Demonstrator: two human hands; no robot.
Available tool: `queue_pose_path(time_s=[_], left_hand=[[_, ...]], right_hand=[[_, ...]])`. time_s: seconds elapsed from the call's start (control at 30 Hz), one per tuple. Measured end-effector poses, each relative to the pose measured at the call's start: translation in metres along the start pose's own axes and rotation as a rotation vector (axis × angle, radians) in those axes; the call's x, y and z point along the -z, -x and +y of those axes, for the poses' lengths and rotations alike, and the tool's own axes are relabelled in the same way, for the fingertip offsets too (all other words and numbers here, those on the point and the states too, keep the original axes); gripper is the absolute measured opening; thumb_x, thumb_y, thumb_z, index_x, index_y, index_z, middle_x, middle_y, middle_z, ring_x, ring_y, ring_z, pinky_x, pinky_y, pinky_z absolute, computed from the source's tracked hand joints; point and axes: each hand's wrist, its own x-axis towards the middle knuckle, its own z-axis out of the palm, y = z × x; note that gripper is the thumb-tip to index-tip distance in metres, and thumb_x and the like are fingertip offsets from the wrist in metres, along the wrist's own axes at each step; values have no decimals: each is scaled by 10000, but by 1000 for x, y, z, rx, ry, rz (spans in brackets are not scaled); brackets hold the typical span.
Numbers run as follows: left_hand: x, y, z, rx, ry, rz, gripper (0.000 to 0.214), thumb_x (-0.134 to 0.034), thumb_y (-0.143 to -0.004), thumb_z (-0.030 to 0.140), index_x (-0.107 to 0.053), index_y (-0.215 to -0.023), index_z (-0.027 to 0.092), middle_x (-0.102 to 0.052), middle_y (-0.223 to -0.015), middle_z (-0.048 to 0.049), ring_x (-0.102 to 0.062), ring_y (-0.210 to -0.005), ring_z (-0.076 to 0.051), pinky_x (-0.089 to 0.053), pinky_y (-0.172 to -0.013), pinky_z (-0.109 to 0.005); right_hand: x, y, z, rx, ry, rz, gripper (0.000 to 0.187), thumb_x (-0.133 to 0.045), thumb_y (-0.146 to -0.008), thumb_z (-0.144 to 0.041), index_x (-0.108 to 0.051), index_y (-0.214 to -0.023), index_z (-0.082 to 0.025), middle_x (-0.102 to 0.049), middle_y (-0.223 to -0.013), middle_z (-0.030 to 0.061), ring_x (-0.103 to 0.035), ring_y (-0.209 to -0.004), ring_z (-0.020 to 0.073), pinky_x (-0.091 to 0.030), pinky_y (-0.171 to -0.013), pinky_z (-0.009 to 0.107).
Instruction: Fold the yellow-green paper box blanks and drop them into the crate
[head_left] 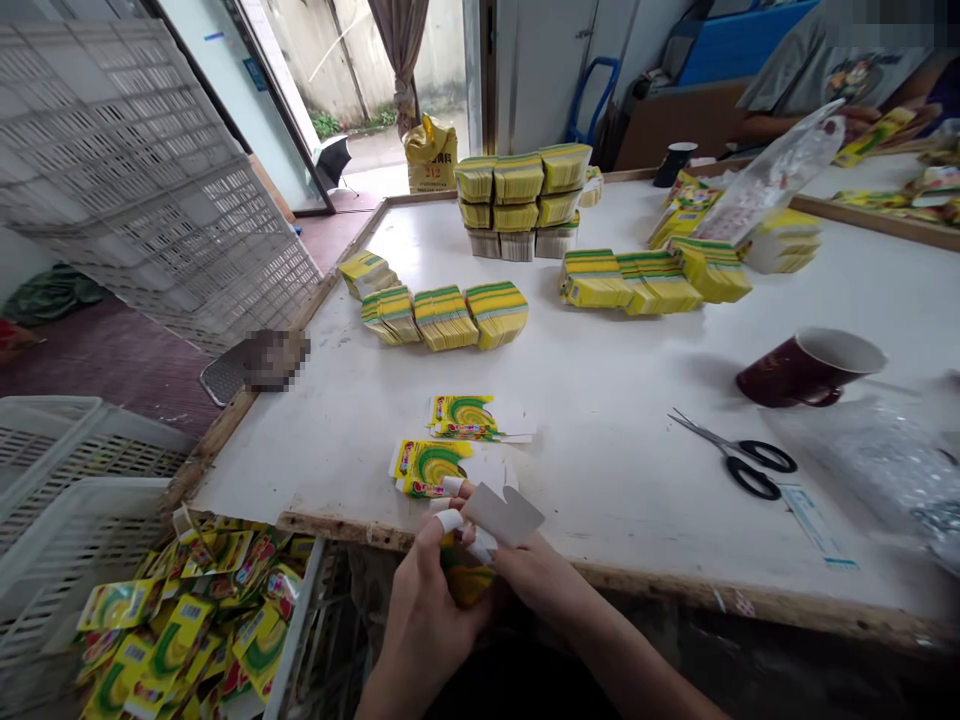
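At the table's near edge, my left hand (429,592) is closed around a small yellow-and-green printed carton (466,580). My right hand (529,568) is closed on the same carton from the other side, where a plain grey-white flap (507,513) sticks up. White wraps cover several of my fingertips. Part of the carton is hidden by my fingers. Just beyond my hands lies a flat yellow carton (429,465), partly covered by them, and a second flat carton (463,415) rests behind it.
Bundles of flat cartons stand in a row (445,318), another row (651,282) and a tall stack (517,188). Scissors (739,455) and a maroon mug (795,368) lie right. A crate of cartons (296,625) stands lower left. A co-worker (832,75) holds a carton.
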Motion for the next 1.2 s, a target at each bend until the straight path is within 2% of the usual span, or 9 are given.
queue_pose_path(time_s=[0.17, 0.27, 0.37, 0.53, 0.7, 0.83, 1.03, 1.1, 1.2], left_hand=[[7, -7, -2, 85, 30, -98, 553, -677, -761, 235, -404, -1242, 252, -708, -996, -69, -710, -818, -247, -564, -700, -361], [3, -8, -7, 101, 100, 7, 563, -710, -714, 236, -441, -1208, 226, -684, -1071, -132, -704, -893, -286, -567, -740, -398], [2, -8, -9, 164, 50, 146, 632, -754, -676, 262, -428, -1216, 215, -619, -1212, -187, -662, -1048, -331, -548, -835, -469], [14, -6, -11, 273, -83, 133, 685, -769, -650, 330, -442, -1240, 207, -666, -1169, -164, -659, -1057, -358, -530, -858, -523], [23, -8, -16, 196, -153, 12, 682, -725, -669, 242, -437, -1287, 243, -723, -1092, -92, -720, -909, -295, -566, -765, -419], [30, -14, -13, 127, -168, -102, 706, -722, -680, 253, -444, -1329, 262, -719, -1122, -76, -714, -958, -291, -562, -799, -397], [36, -18, -8, 117, -98, -302, 801, -727, -679, 252, -378, -1400, 263, -706, -1156, -87, -698, -996, -289, -557, -831, -399], [33, -18, -8, 125, -92, -267, 813, -728, -665, 236, -384, -1402, 259, -702, -1165, -98, -692, -1012, -302, -553, -851, -420], [28, -16, -9, 180, 9, -145, 760, -745, -623, 203, -481, -1334, 257, -709, -1146, -97, -686, -1025, -316, -552, -872, -442]], right_hand=[[-4, 5, -5, 210, 341, -84, 559, -576, -920, -289, -415, -1449, -209, -504, -1442, 140, -488, -1315, 296, -416, -1086, 450], [-7, 8, -4, 327, 573, -188, 601, -500, -925, -118, -348, -1500, -205, -349, -1558, 151, -345, -1436, 260, -344, -1149, 423], [-5, 6, 1, 388, 638, -134, 522, -397, -944, -66, -467, -1436, -224, -369, -1551, 143, -364, -1431, 224, -354, -1146, 392], [6, 3, 2, 326, 809, -171, 501, -499, -901, -64, -526, -1374, -229, -315, -1572, 171, -405, -1404, 289, -438, -1075, 416], [13, -3, -9, 234, 1002, -315, 354, -546, -898, -83, -633, -1205, -237, -439, -1464, 166, -599, -1212, 291, -506, -964, 395], [17, -7, -16, 231, 989, -323, 422, -548, -859, -40, -608, -1220, -248, -502, -1330, 116, -600, -1133, 239, -497, -947, 361], [32, -4, -24, 191, 783, -413, 254, -650, -823, -114, -714, -1033, -240, -559, -1081, 54, -615, -956, 194, -518, -870, 311], [30, -2, -21, 187, 716, -372, 285, -687, -787, -133, -706, -1051, -238, -551, -1134, 60, -615, -991, 206, -509, -907, 338], [19, -1, -8, 203, 583, -206, 559, -668, -766, -105, -549, -1293, -248, -491, -1341, 99, -539, -1203, 251, -450, -1024, 403]])
